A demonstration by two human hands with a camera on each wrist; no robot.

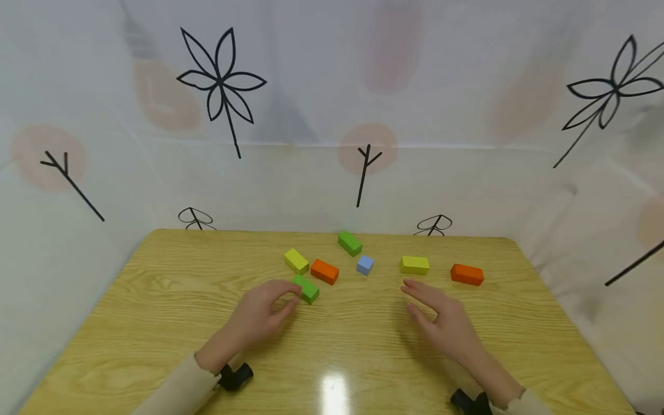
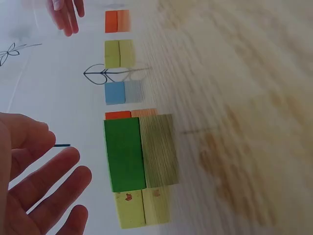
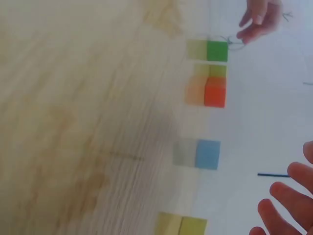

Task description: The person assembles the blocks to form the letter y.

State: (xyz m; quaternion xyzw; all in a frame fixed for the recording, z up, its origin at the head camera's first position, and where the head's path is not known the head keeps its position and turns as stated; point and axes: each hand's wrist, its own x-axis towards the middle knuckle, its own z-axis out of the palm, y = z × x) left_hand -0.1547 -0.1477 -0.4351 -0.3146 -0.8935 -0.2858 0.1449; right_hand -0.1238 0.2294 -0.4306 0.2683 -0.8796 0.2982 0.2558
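Observation:
My left hand hovers at the near green block, its thumb and fingers spread apart. In the left wrist view a gap shows between those fingertips and the green block's side. Behind that block lie a yellow block and an orange block, close together. Over the table's right half, my right hand holds nothing, fingers extended and parted. Nearest to it is another yellow block, just beyond the fingertips.
A small blue cube lies between the hands, farther back, with a second green block behind it. Another orange block sits at the right. A printed white cloth hangs behind the wooden table.

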